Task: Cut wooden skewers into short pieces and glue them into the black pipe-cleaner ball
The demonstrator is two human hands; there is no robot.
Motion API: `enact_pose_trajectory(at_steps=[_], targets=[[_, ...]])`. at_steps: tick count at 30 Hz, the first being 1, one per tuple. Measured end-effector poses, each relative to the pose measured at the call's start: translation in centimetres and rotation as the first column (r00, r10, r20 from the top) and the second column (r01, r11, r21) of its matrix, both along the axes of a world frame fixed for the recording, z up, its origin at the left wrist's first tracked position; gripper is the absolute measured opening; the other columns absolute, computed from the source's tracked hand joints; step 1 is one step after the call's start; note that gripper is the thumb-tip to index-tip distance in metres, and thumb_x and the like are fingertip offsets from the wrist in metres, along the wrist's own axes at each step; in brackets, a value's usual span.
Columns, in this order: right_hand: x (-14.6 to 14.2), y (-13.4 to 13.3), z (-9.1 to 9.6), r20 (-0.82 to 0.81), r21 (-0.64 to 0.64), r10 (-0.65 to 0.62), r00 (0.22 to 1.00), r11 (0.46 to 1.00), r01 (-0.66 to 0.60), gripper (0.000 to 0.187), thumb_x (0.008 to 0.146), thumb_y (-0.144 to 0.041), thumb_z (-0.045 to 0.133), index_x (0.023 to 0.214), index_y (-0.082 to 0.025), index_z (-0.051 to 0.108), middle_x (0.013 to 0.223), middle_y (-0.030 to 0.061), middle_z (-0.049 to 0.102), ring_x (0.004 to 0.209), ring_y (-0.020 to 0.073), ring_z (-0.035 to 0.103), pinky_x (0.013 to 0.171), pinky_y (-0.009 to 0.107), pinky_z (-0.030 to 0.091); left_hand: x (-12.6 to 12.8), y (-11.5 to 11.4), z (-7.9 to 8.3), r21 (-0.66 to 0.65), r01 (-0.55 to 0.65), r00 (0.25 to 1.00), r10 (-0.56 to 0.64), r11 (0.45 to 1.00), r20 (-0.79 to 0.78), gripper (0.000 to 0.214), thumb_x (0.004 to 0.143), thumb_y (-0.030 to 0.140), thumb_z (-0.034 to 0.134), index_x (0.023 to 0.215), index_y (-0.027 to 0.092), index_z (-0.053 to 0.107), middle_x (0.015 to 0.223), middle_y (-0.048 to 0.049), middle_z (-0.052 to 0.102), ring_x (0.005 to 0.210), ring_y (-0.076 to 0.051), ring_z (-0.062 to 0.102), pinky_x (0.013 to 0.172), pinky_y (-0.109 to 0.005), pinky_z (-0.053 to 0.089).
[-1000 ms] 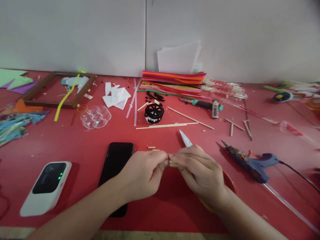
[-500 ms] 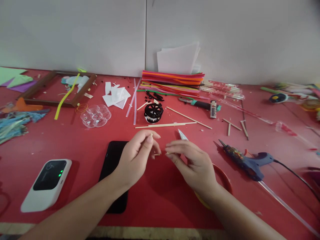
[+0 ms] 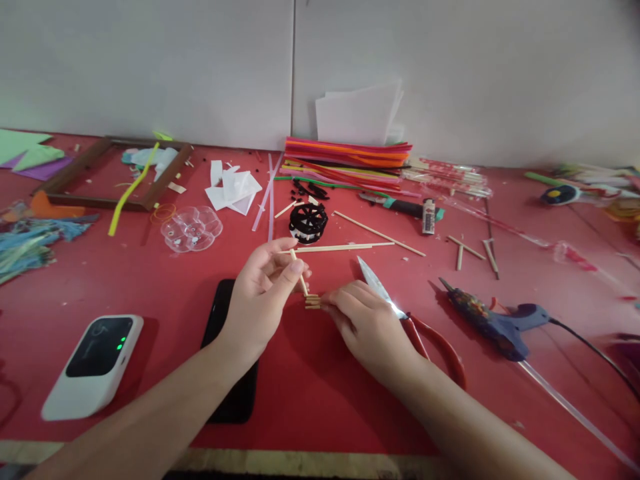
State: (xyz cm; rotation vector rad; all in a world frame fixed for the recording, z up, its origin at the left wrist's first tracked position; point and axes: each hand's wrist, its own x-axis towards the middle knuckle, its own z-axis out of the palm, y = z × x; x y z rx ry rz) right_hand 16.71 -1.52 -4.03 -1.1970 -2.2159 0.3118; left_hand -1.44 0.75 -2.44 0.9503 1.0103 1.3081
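Note:
Between the thumb and fingers of my left hand (image 3: 265,293) is a short pale wooden stick (image 3: 300,273), tilted, its lower end at a small bundle of cut wooden stick pieces (image 3: 313,302). My right hand (image 3: 373,320) has its fingertips closed on the right end of those pieces, which lie side by side just above the red table. Behind my right hand lie scissors (image 3: 377,283) with red handles, partly hidden by the hand and wrist. A black fuzzy wheel-shaped piece (image 3: 309,222) stands beyond my hands, with long thin sticks (image 3: 345,248) in front of it.
A black phone (image 3: 233,393) lies under my left forearm, beside a white device (image 3: 93,367). To the right are a blue glue gun (image 3: 493,323) and a utility knife (image 3: 400,207). Pipe cleaners (image 3: 347,153) are stacked by the wall; a wooden frame (image 3: 100,200) sits at left.
My right hand has lowered and moved slightly left, uncovering the scissors. The tilted stick and the bundle of short pieces now show between my hands.

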Motion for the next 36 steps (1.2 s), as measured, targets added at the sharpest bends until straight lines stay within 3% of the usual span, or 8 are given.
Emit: enact_pose_trajectory(at_steps=[5,11,20,28,32,34,36], targets=[[-0.2,0.2,-0.1,0.034,0.030,0.043,0.999,0.999,-0.044,0.022,0.092,-0.005,0.052,0.089,-0.017,0.070,0.082,0.0053,0.071,0.077,0.0190,0.061,0.069,0.033,0.056,0.1,0.1,0.4,-0.034,0.009,0.998,-0.007,0.999,0.063,0.025,0.084,0.028,0.073,0.105,0.022,0.060,0.083,0.0029,0.065,0.071,-0.010,0.067,0.064,-0.021,0.058],[0.4,0.1,0.2,0.010,-0.025,0.001,1.000,1.000,-0.001,0.027,0.091,-0.005,0.051,0.103,-0.020,0.070,0.095,0.0058,0.074,0.088,0.0204,0.064,0.081,0.039,0.056,0.1,0.1,0.6,-0.082,0.006,0.998,-0.001,0.997,0.067,0.027,0.082,0.029,0.075,0.104,0.023,0.061,0.084,0.0023,0.066,0.074,-0.011,0.067,0.064,-0.021,0.059],[0.1,-0.1,0.1,0.069,-0.006,0.053,0.996,0.999,-0.053,0.031,0.088,-0.003,0.054,0.103,-0.021,0.073,0.096,0.0072,0.070,0.089,0.0211,0.061,0.078,0.038,0.056,0.1,0.1,0.4,-0.101,-0.006,0.998,0.013,0.995,0.067,0.028,0.081,0.030,0.075,0.105,0.023,0.063,0.087,0.0011,0.069,0.075,-0.012,0.068,0.063,-0.021,0.058],[0.3,-0.2,0.3,0.083,0.002,0.032,0.996,0.999,-0.032,0.022,0.091,-0.009,0.054,0.099,-0.019,0.072,0.096,0.0079,0.069,0.087,0.0206,0.060,0.079,0.037,0.055,-0.1,0.3,0.0,-0.103,0.014,0.998,-0.007,0.995,0.068,0.028,0.081,0.029,0.075,0.104,0.023,0.062,0.081,0.0037,0.066,0.070,-0.009,0.064,0.061,-0.019,0.055],[1.8,0.0,1.8,0.027,0.073,-0.059,0.998,0.996,0.057,0.020,0.094,-0.014,0.054,0.104,-0.019,0.070,0.098,0.0075,0.071,0.089,0.0197,0.064,0.081,0.036,0.054,0.0,0.3,0.1,-0.094,0.007,0.998,-0.001,0.996,0.061,0.028,0.079,0.030,0.075,0.102,0.021,0.062,0.081,0.0033,0.064,0.067,-0.009,0.062,0.058,-0.019,0.052],[4.2,0.4,2.7,0.057,0.127,-0.165,0.985,0.980,0.156,0.018,0.094,-0.017,0.055,0.102,-0.021,0.070,0.097,0.0071,0.073,0.090,0.0211,0.066,0.081,0.037,0.053,0.0,0.2,0.1,-0.096,0.007,0.998,-0.001,0.995,0.063,0.028,0.079,0.030,0.076,0.102,0.021,0.062,0.081,0.0034,0.064,0.066,-0.008,0.061,0.059,-0.019,0.052],[7.8,1.2,3.4,0.111,0.194,-0.348,0.931,0.926,0.323,0.013,0.091,-0.022,0.058,0.095,-0.021,0.071,0.094,0.0071,0.074,0.088,0.0234,0.067,0.080,0.039,0.052,0.1,0.1,0.1,-0.099,0.013,0.998,-0.007,0.995,0.062,0.028,0.079,0.030,0.076,0.102,0.022,0.062,0.080,0.0038,0.064,0.067,-0.008,0.061,0.060,-0.019,0.053]])
